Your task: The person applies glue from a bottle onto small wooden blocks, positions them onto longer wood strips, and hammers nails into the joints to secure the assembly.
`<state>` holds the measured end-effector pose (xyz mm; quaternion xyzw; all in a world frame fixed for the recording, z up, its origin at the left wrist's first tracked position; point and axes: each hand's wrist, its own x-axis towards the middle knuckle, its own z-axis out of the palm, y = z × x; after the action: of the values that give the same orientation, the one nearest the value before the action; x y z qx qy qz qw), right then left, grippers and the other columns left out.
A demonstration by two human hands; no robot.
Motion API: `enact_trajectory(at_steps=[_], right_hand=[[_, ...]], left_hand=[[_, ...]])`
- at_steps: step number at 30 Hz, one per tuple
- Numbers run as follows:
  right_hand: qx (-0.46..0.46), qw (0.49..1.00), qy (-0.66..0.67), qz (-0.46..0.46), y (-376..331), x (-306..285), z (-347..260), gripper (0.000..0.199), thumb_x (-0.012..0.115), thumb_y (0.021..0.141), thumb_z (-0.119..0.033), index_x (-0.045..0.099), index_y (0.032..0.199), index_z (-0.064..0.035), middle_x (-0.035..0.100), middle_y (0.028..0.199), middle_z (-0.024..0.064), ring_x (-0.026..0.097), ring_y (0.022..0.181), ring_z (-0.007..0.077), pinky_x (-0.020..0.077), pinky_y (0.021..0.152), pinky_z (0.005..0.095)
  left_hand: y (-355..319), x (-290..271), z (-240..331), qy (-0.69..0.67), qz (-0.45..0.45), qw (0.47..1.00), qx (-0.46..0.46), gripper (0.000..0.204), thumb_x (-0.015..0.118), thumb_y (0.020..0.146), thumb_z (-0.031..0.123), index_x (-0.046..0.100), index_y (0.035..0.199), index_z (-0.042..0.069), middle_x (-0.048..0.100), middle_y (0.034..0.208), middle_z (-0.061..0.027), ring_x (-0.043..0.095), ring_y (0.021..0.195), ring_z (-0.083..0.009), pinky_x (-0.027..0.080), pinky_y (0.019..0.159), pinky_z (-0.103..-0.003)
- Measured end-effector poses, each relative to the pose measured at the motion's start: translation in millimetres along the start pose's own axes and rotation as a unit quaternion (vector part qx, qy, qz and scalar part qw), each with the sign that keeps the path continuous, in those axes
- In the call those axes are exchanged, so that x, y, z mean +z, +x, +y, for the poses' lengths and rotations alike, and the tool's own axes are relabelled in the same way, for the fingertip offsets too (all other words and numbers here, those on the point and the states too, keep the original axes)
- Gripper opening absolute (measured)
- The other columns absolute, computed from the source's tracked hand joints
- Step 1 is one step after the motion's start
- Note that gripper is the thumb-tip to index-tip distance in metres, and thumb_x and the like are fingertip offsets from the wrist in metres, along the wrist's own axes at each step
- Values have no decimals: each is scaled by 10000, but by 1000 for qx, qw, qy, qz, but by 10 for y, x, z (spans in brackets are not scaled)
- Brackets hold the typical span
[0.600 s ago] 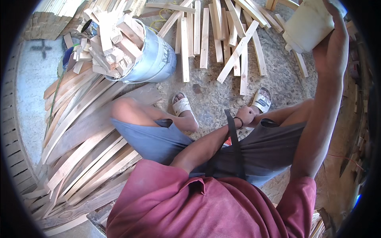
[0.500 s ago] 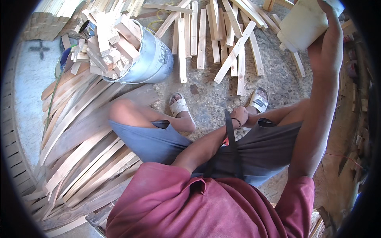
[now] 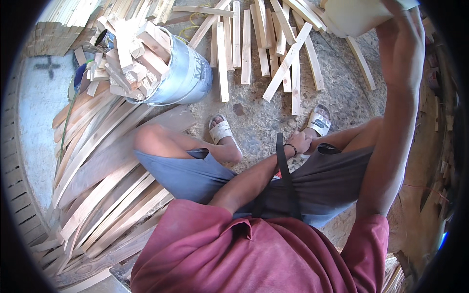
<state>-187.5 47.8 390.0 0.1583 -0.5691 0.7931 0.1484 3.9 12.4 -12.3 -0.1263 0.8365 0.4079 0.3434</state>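
Note:
Raised at the top right, my right hand [image 3: 403,49] is closed on a pale, whitish plastic jug [image 3: 359,17]. The upper part of the jug is cut off by the picture's edge. My left hand [image 3: 299,141], with a dark bracelet at its wrist, rests low beside my right ankle. Its fingers look curled together, and whatever may be in them is hidden. My left forearm crosses my lap behind a black strap [image 3: 288,180].
A bucket [image 3: 193,73] heaped with wood offcuts [image 3: 129,53] stands at the upper left. Long curved boards [image 3: 112,190] pile up on the left. Several drilled wood strips [image 3: 246,49] lie on the dusty floor ahead. More wood lines the right side.
My right hand has moved up with the jug, so less of the jug shows at the top edge. A wood strip behind it is more exposed. My left hand has shifted only slightly.

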Motion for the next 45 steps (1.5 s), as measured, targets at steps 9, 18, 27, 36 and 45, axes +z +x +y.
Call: enact_trajectory(at_steps=[9, 18, 27, 36, 45], right_hand=[[-49, 997, 28, -48, 34, -106, 85, 620, 716, 850, -362, 473, 1275, 18, 570, 1112, 130, 583, 1048, 226, 467, 926, 382], [-45, 996, 25, -77, -50, 17, -67, 670, 788, 802, -379, 492, 1246, 26, 559, 1042, 115, 576, 998, 212, 477, 878, 365], [-54, 991, -114, 37, 103, -243, 164, 651, 739, 862, -416, 492, 1298, -2, 587, 1150, 106, 584, 1074, 249, 450, 962, 389], [84, 992, 82, 47, 247, -265, 282, 647, 739, 881, -310, 478, 1360, 37, 594, 1225, 147, 562, 1164, 244, 413, 1047, 419], [43, 997, 23, 54, 226, -411, 236, 545, 721, 917, -310, 497, 1292, 17, 594, 1169, 165, 601, 1089, 228, 503, 947, 360]], left_hand=[[-61, -288, 236, 19, -125, 977, 170, 550, 391, 980, 478, 672, 1165, 43, 638, 1219, -264, 611, 1135, -437, 476, 992, -462], [14, -14, -197, 38, 20, 999, 22, 610, 464, 938, 427, 633, 1143, -122, 634, 1138, -351, 626, 1151, -393, 473, 1019, -431], [-287, -636, 493, -81, -211, 974, 21, 428, 445, 983, 377, 682, 1182, 82, 674, 1184, -212, 671, 1081, -342, 514, 945, -462], [-62, -364, 200, -9, -163, 986, 30, 437, 504, 939, 370, 666, 1109, 2, 642, 1115, -215, 625, 1091, -319, 503, 922, -407], [-1446, -2011, 129, 357, -177, 907, 132, 299, 654, 805, 250, 694, 918, -24, 717, 879, -198, 714, 874, -315, 548, 832, -393]])
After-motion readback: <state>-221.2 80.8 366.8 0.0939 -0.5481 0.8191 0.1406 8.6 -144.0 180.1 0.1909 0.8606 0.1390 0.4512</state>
